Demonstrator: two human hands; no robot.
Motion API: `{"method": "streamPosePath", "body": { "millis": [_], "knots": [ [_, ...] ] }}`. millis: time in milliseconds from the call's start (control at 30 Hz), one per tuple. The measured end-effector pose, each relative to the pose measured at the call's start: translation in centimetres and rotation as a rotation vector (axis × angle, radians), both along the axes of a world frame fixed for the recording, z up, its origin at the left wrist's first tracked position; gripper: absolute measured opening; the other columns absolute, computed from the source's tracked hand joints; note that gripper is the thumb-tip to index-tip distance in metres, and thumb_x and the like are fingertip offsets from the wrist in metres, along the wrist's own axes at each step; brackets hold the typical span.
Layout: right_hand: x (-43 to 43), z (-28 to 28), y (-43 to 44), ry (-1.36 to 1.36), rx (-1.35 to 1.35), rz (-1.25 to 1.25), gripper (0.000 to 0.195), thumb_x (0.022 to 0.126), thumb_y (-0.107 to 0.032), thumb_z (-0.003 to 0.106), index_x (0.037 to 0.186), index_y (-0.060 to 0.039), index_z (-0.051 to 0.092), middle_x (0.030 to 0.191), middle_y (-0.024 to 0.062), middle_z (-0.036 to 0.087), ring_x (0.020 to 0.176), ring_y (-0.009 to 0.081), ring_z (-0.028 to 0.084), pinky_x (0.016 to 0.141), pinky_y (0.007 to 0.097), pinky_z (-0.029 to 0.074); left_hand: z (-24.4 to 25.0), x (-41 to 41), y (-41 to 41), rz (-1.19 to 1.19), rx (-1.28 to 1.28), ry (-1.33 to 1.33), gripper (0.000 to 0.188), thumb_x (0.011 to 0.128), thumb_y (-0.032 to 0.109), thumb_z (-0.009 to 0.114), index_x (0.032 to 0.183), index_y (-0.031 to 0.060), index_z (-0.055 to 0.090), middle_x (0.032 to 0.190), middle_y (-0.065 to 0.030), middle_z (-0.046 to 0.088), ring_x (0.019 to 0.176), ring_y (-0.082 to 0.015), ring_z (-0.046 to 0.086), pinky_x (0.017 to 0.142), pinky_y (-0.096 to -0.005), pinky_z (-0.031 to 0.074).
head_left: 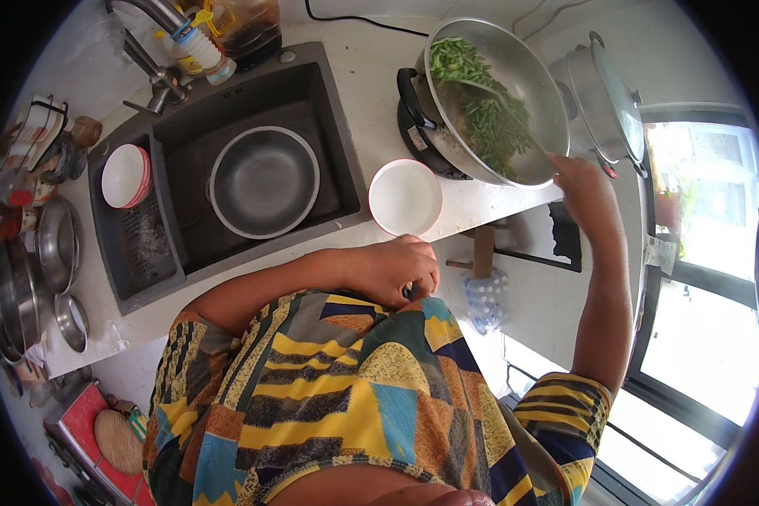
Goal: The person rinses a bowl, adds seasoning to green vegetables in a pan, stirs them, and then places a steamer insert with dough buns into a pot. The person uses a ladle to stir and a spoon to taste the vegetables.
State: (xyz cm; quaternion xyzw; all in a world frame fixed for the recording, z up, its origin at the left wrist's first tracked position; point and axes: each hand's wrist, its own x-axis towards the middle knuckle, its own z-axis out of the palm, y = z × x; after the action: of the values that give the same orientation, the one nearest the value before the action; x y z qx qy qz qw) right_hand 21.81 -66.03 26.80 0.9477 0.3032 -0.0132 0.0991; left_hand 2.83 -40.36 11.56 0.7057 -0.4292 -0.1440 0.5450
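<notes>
My right hand (574, 180) grips the handle of a metal cooking spatula (481, 87) over the near right rim of a deep metal pan (537, 76). The spatula's head lies among chopped green vegetables (493, 120), which fill the pan's left side. Under the pan is a dark electric cooker (420, 142). In front of my belly, my left hand (411, 272) is curled close to my patterned shirt; whether it holds anything is unclear. Just beyond it, a white bowl with a red rim (406, 197) stands at the counter's front edge.
Left of the bowl is a dark sink (348, 158) with a large round pan (265, 182) in it. Stacked red-rimmed bowls (123, 177) sit in its side basin. A lidded steamer pot (598, 104) stands right of the pan. Metal bowls (57, 243) crowd the far left.
</notes>
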Motion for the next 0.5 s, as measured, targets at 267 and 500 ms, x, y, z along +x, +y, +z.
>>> {"method": "streamPosePath", "body": {
  "millis": [267,500],
  "knots": [
    [5.4,1.4,-1.9,0.328,0.390,-0.572,0.032,0.088,-0.013,0.059,0.118,-0.0054,0.066,0.072,0.0090,0.058,0.054,0.0135,0.056,0.047,0.0322,0.046,-2.9,-2.6,5.8,0.659,-0.029,0.294,0.010,0.083,0.013,0.073,0.083,0.0049,0.067,0.103,-0.0057,0.068,0.105,-0.0227,0.060,0.095,-0.0364,0.046],
    [3.7,-3.9,1.2,-0.074,0.111,0.099,0.030,0.091,-0.015,0.059,0.121,-0.0145,0.067,0.092,0.0127,0.062,0.083,0.0319,0.065,0.069,0.0424,0.052,-4.1,-4.6,6.1,0.790,-0.064,0.595,0.008,0.089,0.009,0.068,0.089,0.0015,0.064,0.102,-0.0067,0.068,0.101,-0.0171,0.063,0.097,-0.0340,0.047]
  ]
}}
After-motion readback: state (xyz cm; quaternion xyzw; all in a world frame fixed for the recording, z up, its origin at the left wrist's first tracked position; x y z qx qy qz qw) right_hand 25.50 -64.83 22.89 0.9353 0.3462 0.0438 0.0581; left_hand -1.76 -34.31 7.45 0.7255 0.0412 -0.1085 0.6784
